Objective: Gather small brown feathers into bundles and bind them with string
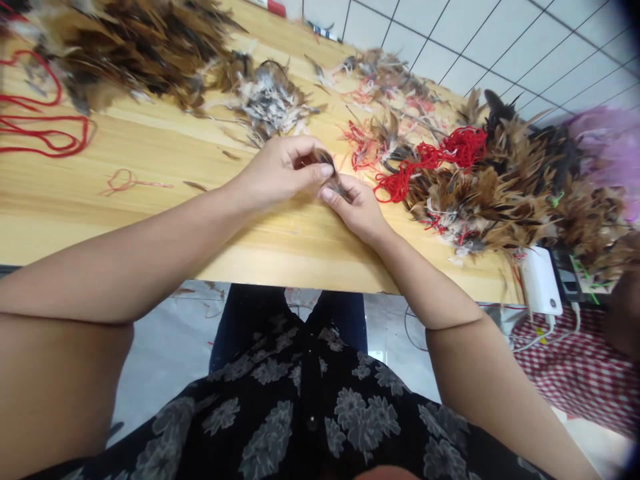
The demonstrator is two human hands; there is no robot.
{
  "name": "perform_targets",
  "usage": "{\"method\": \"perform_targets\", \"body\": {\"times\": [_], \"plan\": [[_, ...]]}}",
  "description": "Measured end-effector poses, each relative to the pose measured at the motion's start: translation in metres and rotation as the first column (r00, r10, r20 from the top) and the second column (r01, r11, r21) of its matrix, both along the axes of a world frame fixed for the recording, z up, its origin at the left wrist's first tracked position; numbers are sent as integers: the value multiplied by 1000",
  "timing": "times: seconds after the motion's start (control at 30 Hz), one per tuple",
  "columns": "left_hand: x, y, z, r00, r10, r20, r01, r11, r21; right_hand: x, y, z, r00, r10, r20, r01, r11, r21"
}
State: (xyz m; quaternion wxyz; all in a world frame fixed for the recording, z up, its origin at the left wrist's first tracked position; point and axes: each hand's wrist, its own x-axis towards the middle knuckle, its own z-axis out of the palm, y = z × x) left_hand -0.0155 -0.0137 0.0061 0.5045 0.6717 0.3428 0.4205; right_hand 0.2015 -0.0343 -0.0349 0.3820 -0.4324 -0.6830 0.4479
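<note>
Feather: 1 small dark feather [329,159], brownish-black and slim, tilted, held just above the worktop [165,153] near its front edge
Left hand: left hand [283,175], grip pinched together on the dark feather's upper end
Right hand: right hand [359,212], grip clamped on its lower end, fingertips touching the left hand's
Heaps: 3 in all, a brown heap [135,47] far left, a grey heap [270,100] behind the hands, a brown-black heap [505,187] right
Cord: 1 red cord coil [45,130] left, 1 red cord bundle [450,152] right
</note>
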Motion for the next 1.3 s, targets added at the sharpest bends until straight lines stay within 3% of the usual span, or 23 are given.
{"method": "perform_targets", "body": {"times": [0.17, 0.37, 0.6, 0.77, 0.87, 1.07, 1.3], "plan": [[-10, 11, -1, 991, 122, 61, -120, 992, -26, 7, 3, -10, 997, -80, -14, 81, 995, 62], [-12, 14, 0, 984, 178, -32, -177, 984, 15, 7, 10, -13, 997, -70, 42, 64, 989, 130], [-5, 9, 4, 990, 124, -72, -119, 990, 69, -4, 6, 1, 999, -47, 0, 47, 996, 81], [-4, 13, -4, 990, 139, -38, -138, 990, 26, 2, 11, 4, 968, -208, -142, 210, 978, 4], [-1, 12, -11, 994, 83, -67, -85, 996, -15, 7, 21, -2, 943, -274, -189, 272, 962, -37], [16, 0, -15, 997, -64, 43, 68, 991, -117, 5, 24, -9, 973, -222, -61, 228, 967, 111], [22, -2, -20, 985, -20, 171, 49, 985, -165, -3, 16, -6, 942, -169, -289, 140, 983, -118]]}}
